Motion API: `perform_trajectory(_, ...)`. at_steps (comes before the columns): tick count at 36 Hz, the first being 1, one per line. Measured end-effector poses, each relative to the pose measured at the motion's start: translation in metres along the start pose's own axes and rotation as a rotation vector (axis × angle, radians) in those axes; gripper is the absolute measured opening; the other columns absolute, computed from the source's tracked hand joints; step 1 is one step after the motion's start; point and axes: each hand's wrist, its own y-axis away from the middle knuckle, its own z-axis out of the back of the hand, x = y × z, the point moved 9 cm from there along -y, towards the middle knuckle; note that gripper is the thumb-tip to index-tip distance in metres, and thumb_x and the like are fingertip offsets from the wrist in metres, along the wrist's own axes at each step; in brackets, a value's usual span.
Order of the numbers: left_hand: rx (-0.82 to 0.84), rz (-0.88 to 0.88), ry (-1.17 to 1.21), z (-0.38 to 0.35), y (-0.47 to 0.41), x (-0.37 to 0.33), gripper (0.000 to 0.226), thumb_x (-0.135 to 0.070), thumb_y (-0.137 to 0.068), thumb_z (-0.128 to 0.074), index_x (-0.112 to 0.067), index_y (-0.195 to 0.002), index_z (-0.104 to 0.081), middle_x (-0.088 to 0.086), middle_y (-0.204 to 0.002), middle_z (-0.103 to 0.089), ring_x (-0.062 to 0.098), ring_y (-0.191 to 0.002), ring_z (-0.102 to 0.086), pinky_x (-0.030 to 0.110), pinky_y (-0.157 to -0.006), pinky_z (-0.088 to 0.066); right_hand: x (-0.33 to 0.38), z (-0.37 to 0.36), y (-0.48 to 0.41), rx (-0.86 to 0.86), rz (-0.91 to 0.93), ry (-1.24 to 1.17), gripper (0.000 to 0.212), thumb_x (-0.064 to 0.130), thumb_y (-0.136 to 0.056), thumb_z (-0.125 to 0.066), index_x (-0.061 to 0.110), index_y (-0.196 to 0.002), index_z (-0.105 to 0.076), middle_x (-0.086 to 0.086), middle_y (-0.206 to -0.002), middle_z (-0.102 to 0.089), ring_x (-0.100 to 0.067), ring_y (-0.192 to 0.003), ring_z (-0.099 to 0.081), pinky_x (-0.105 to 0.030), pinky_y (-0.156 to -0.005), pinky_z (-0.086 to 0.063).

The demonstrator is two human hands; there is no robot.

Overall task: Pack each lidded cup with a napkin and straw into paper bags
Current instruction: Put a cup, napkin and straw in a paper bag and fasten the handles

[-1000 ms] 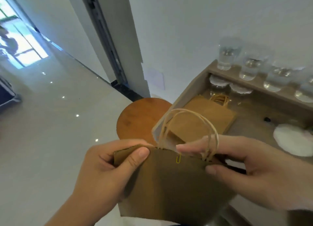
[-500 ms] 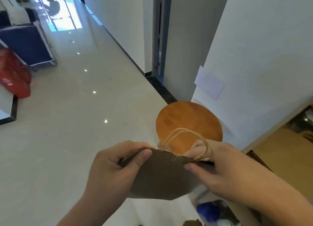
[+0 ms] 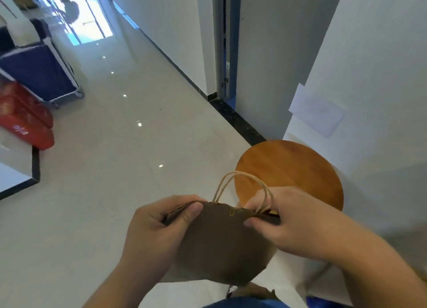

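Note:
I hold a brown paper bag in the air in front of me, low in the head view. Its top edge is folded shut and a small paper clip sits on the fold. Two twine handles loop up from the top. My left hand pinches the bag's left top corner between thumb and fingers. My right hand pinches the right top corner next to the handles. What is inside the bag is hidden. No cups, napkins or straws are in view.
A round wooden stool stands just beyond the bag, against a white wall. A glossy tiled floor runs left. A blue laundry cart and red bags stand at far left. A doorway opens behind the stool.
My view has swung left, away from the wooden shelf with cups toward the stool and hallway. Both hands still pinch the bag's top, and the bag has come along with them.

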Motion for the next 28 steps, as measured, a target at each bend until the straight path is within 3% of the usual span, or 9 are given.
perform_trajectory(4, 0.001, -0.055, -0.049, 0.012, -0.048, -0.012, 0.015, -0.032, -0.087, -0.076, -0.045, -0.088, -0.083, -0.017, -0.091, -0.081, 0.006, -0.095, -0.075, 0.030, -0.083, -0.052, 0.002, 0.021, -0.047, -0.035, 0.053, 0.047, 0.016, 0.049, -0.103, -0.062, 0.042, -0.109, -0.075, 0.026, -0.092, -0.067, 0.007, -0.096, -0.064, -0.018, -0.073, -0.060)
perform_trajectory(9, -0.001, -0.120, -0.109, 0.025, -0.106, -0.024, 0.017, -0.049, -0.078, -0.069, -0.051, -0.090, -0.081, -0.024, -0.090, -0.079, 0.000, -0.095, -0.073, 0.019, -0.078, -0.053, 0.003, 0.053, -0.093, -0.116, 0.061, 0.067, 0.016, 0.050, -0.103, -0.062, 0.044, -0.111, -0.075, 0.023, -0.092, -0.065, 0.003, -0.093, -0.064, -0.018, -0.070, -0.059)
perform_trajectory(14, 0.134, -0.137, -0.177, 0.023, -0.177, -0.009, 0.014, -0.042, -0.083, -0.075, -0.053, -0.091, -0.081, -0.024, -0.091, -0.079, 0.003, -0.092, -0.071, 0.005, -0.077, -0.047, -0.002, 0.075, -0.139, -0.190, 0.037, 0.057, 0.012, 0.046, -0.104, -0.063, 0.045, -0.097, -0.073, 0.029, -0.099, -0.060, 0.001, -0.094, -0.062, -0.019, -0.066, -0.056)
perform_trajectory(16, 0.219, -0.159, -0.210, 0.018, -0.209, -0.003, 0.016, -0.050, -0.080, -0.071, -0.053, -0.093, -0.080, -0.023, -0.092, -0.078, 0.007, -0.090, -0.070, 0.005, -0.078, -0.046, -0.011, 0.080, -0.159, -0.206, -0.012, 0.067, 0.015, 0.047, -0.103, -0.062, 0.043, -0.093, -0.072, 0.023, -0.093, -0.062, -0.003, -0.090, -0.064, -0.026, -0.071, -0.060)
perform_trajectory(20, 0.414, -0.212, -0.311, 0.002, -0.271, 0.014, 0.022, -0.034, -0.088, -0.079, -0.053, -0.097, -0.080, -0.028, -0.094, -0.076, 0.003, -0.095, -0.069, 0.008, -0.080, -0.047, -0.029, 0.089, -0.195, -0.218, -0.166, 0.113, 0.021, 0.047, -0.105, -0.060, 0.036, -0.094, -0.075, 0.015, -0.085, -0.062, -0.008, -0.081, -0.063, -0.029, -0.070, -0.060)
perform_trajectory(22, 0.491, -0.235, -0.362, -0.005, -0.301, 0.020, 0.019, -0.038, -0.090, -0.076, -0.054, -0.100, -0.079, -0.033, -0.097, -0.074, -0.001, -0.098, -0.068, 0.010, -0.078, -0.049, -0.034, 0.093, -0.210, -0.233, -0.226, 0.119, 0.022, 0.043, -0.106, -0.060, 0.036, -0.092, -0.076, 0.015, -0.083, -0.062, -0.008, -0.081, -0.062, -0.030, -0.069, -0.059)
perform_trajectory(25, 0.604, -0.280, -0.443, -0.021, -0.341, 0.027, 0.021, -0.052, -0.094, -0.063, -0.050, -0.110, -0.077, -0.041, -0.103, -0.069, -0.011, -0.105, -0.061, 0.009, -0.083, -0.046, -0.045, 0.102, -0.229, -0.266, -0.330, 0.107, 0.020, 0.040, -0.105, -0.062, 0.040, -0.089, -0.073, 0.017, -0.085, -0.063, -0.008, -0.082, -0.063, -0.030, -0.074, -0.060)
perform_trajectory(28, 0.659, -0.290, -0.451, -0.037, -0.373, 0.028, 0.024, -0.051, -0.097, -0.060, -0.047, -0.118, -0.072, -0.038, -0.106, -0.068, -0.016, -0.107, -0.058, 0.005, -0.085, -0.042, -0.068, 0.111, -0.239, -0.325, -0.454, 0.071, 0.028, 0.038, -0.105, -0.064, 0.049, -0.079, -0.066, 0.018, -0.084, -0.063, -0.010, -0.082, -0.065, -0.030, -0.076, -0.060)
